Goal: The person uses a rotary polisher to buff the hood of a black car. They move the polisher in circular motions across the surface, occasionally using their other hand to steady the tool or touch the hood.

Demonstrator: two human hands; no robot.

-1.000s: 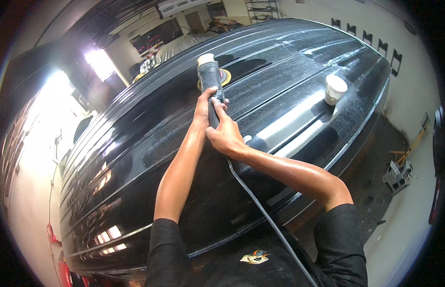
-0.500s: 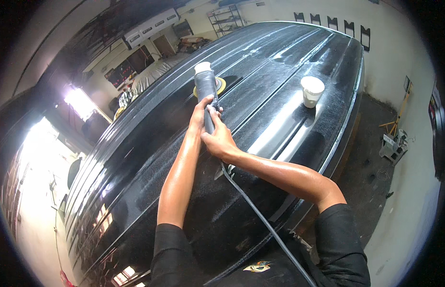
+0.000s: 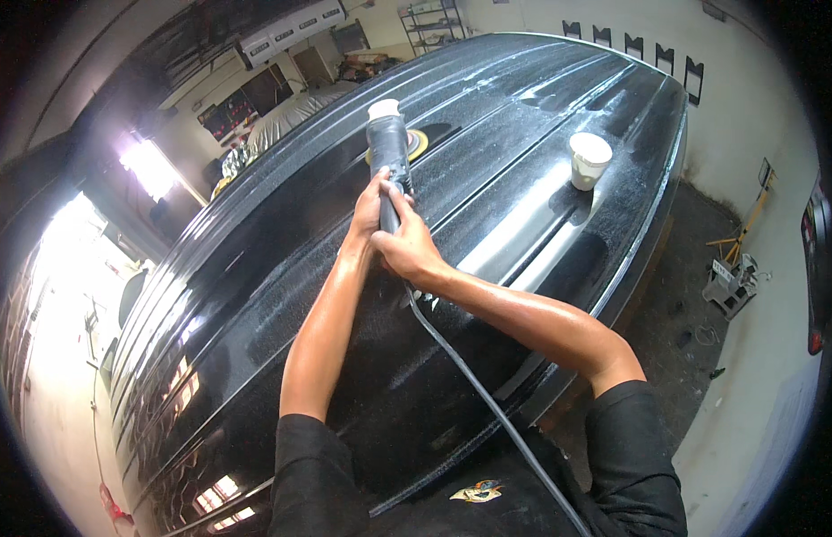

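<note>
A black electric polisher (image 3: 388,143) with a pale end cap is gripped by both of my hands. My left hand (image 3: 369,206) is wrapped round its body from the left, and my right hand (image 3: 407,240) closes on the rear handle just behind. The yellowish round pad (image 3: 418,143) shows at the tool's right side, against the glossy black ribbed hull (image 3: 326,295). From the handle a dark power cord (image 3: 474,383) runs back toward my right side. To the right, a white cup (image 3: 590,161) stands upright on the hull.
Whitish dusty streaks cover much of the hull, whose right edge (image 3: 644,234) drops to a dark floor. Beyond that edge stand a yellow stand (image 3: 754,210) and a grey machine (image 3: 731,285) by the wall. Shelving (image 3: 431,25) is at the back.
The polisher and both hands have shifted slightly forward over the hull. My view has turned a little, so the cup appears slightly farther right and higher. Both hands keep their hold.
</note>
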